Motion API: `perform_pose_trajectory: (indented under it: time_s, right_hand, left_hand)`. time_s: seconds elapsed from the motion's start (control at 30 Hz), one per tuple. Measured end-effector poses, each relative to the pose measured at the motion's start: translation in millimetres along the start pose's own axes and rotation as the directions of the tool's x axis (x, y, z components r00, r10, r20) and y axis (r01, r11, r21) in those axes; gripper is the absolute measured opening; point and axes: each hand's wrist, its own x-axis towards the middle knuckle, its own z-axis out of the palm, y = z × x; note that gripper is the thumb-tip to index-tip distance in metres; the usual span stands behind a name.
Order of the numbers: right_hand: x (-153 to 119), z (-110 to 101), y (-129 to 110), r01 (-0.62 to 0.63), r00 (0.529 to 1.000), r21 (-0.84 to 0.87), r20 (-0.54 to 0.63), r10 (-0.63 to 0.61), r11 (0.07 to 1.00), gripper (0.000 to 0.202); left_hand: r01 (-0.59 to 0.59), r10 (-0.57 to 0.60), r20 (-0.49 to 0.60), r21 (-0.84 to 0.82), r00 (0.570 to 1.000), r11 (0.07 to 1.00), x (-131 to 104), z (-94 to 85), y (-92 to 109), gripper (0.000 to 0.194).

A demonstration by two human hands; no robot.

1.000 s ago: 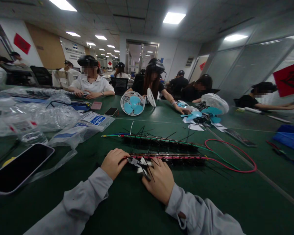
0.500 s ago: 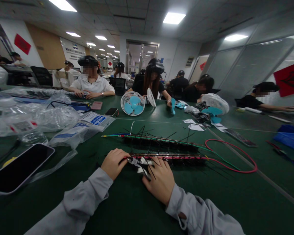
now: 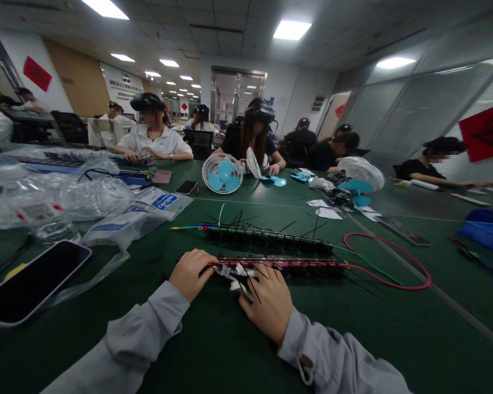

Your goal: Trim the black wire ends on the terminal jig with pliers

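A wire harness with a red cable (image 3: 312, 264) and dark ties sticking out lies in front of me. My left hand (image 3: 192, 274) is closed, its fingertips pinching the harness at its left end. The fingers of my right hand (image 3: 270, 301) curl over the near side of the same harness, the thumb below. White connectors (image 3: 235, 285) with short leads sit between my hands, partly covered by the right one. Just beyond lies a second harness with a green cable (image 3: 267, 234), black tie ends and an upright white tie (image 3: 221, 214); neither hand touches it.
On the left are a phone (image 3: 36, 282), a plastic bottle (image 3: 45, 210) and clear bags (image 3: 137, 216). A small fan (image 3: 222, 173) stands across the green table (image 3: 213, 350), near two co-workers. Another fan (image 3: 360, 175) and papers (image 3: 328, 213) lie right; a blue bin (image 3: 487, 229) sits farther right.
My hands and the harnesses look the same. Across the table, a co-worker's hand has lowered a blue fan blade onto the table.
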Motion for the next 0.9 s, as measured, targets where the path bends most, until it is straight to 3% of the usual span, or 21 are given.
perform_pose_trajectory:
  time_s: [0.9]
  right_hand:
    - [5.6, 0.1, 3.4, 0.004, 0.99, 0.024, 0.144, -0.008, 1.0, 0.032]
  left_hand:
    - [0.056, -0.055, 0.031, -0.03, 0.998, 0.998, -0.7, 0.3, -0.1, 0.012]
